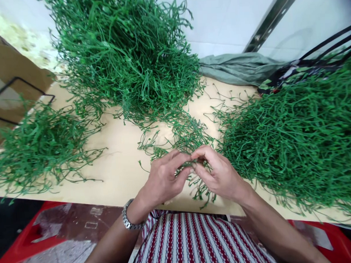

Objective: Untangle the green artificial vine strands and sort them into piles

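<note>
My left hand (163, 178) and my right hand (220, 172) meet over the near edge of a pale wooden board (121, 165). Both pinch the same thin green plastic stem piece (200, 185), fingertips touching at the middle, with its sprigs hanging below my palms. A metal watch (128, 218) is on my left wrist. Loose green stems (181, 135) lie just beyond my fingers.
A tall heap of green stems (127, 55) rises at the back centre. A smaller pile (37, 142) lies left, a wide pile (299, 140) right. A grey-green cloth (237, 67) lies behind. A cardboard box (4, 70) stands far left; red plastic (25, 241) shows below the board.
</note>
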`<state>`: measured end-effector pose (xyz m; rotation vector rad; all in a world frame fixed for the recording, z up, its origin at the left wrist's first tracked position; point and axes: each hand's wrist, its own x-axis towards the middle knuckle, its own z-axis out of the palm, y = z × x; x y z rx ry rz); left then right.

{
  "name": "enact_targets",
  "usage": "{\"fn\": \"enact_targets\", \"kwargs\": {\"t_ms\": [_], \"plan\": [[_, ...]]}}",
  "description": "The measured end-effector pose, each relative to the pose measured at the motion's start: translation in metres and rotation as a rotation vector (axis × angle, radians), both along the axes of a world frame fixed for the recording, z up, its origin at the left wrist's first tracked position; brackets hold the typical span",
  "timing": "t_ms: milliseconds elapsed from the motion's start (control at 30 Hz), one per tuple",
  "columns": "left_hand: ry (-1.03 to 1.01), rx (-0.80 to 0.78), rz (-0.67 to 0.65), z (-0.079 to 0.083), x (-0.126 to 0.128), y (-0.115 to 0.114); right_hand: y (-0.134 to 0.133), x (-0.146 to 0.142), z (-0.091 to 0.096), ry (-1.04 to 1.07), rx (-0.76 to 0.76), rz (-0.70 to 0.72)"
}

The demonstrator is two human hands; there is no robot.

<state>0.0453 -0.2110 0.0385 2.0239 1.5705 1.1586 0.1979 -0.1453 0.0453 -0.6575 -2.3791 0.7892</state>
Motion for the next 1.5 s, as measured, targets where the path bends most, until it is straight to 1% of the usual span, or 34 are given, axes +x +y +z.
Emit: {"fn": "enact_targets", "kwargs": {"t_ms": [100,167,233,300,333,400,467,500,567,600,633,700,733,833,867,933,1000,1067,1133,1233,1333,1433,1500], "plan": [[0.154,0.012,0.023,0.000,0.000,0.001,0.000,0.003,0.002,-0.128,0.062,0.040],[0.212,0.009,0.021,0.000,0.000,0.001,0.001,0.005,0.005,-0.209,0.106,0.064],[0.227,-0.012,0.014,0.001,0.000,0.001,0.002,0.005,0.007,-0.284,0.120,0.077],[0.186,-0.040,-0.017,0.001,-0.001,0.001,0.002,0.004,0.009,-0.317,0.091,0.102],[0.136,-0.051,-0.051,0.002,-0.002,0.001,0.003,0.004,0.010,-0.306,0.049,0.124],[-0.025,-0.057,-0.165,0.002,-0.006,0.001,0.005,0.005,0.010,-0.227,-0.102,0.196],[-0.207,-0.067,-0.278,0.004,-0.011,0.000,0.008,0.009,0.008,-0.080,-0.306,0.267],[-0.293,-0.069,-0.305,0.005,-0.014,0.000,0.009,0.012,0.007,0.023,-0.400,0.285],[-0.421,-0.083,-0.290,0.007,-0.019,0.000,0.013,0.020,0.005,0.244,-0.532,0.248],[-0.451,-0.096,-0.274,0.009,-0.021,0.000,0.014,0.023,0.004,0.315,-0.573,0.204],[-0.456,-0.114,-0.267,0.011,-0.023,0.001,0.016,0.027,0.004,0.336,-0.594,0.159],[-0.397,-0.172,-0.266,0.013,-0.024,0.003,0.016,0.030,0.006,0.268,-0.575,0.074],[-0.353,-0.202,-0.257,0.014,-0.024,0.004,0.016,0.030,0.008,0.227,-0.533,0.037],[-0.276,-0.232,-0.182,0.012,-0.021,0.006,0.013,0.024,0.015,0.221,-0.312,-0.049],[-0.273,-0.233,-0.172,0.010,-0.020,0.006,0.012,0.021,0.017,0.231,-0.229,-0.037],[-0.305,-0.251,-0.203,0.007,-0.018,0.006,0.010,0.012,0.020,0.212,-0.072,0.059],[-0.369,-0.284,-0.247,0.006,-0.016,0.006,0.010,0.005,0.019,0.161,0.011,0.177],[-0.429,-0.318,-0.271,0.006,-0.015,0.006,0.010,0.001,0.016,0.099,0.001,0.233],[-0.478,-0.340,-0.283,0.006,-0.014,0.007,0.011,0.000,0.010,0.055,-0.048,0.249],[-0.524,-0.331,-0.297,0.006,-0.013,0.008,0.010,0.001,0.004,0.023,-0.077,0.285],[-0.525,-0.311,-0.299,0.005,-0.012,0.009,0.009,0.001,0.002,0.022,-0.080,0.336],[-0.534,-0.293,-0.311,0.003,-0.013,0.010,0.009,0.000,0.001,0.047,-0.084,0.342],[-0.520,-0.278,-0.291,0.004,-0.014,0.009,0.009,0.001,0.001,0.060,-0.061,0.303]]}}
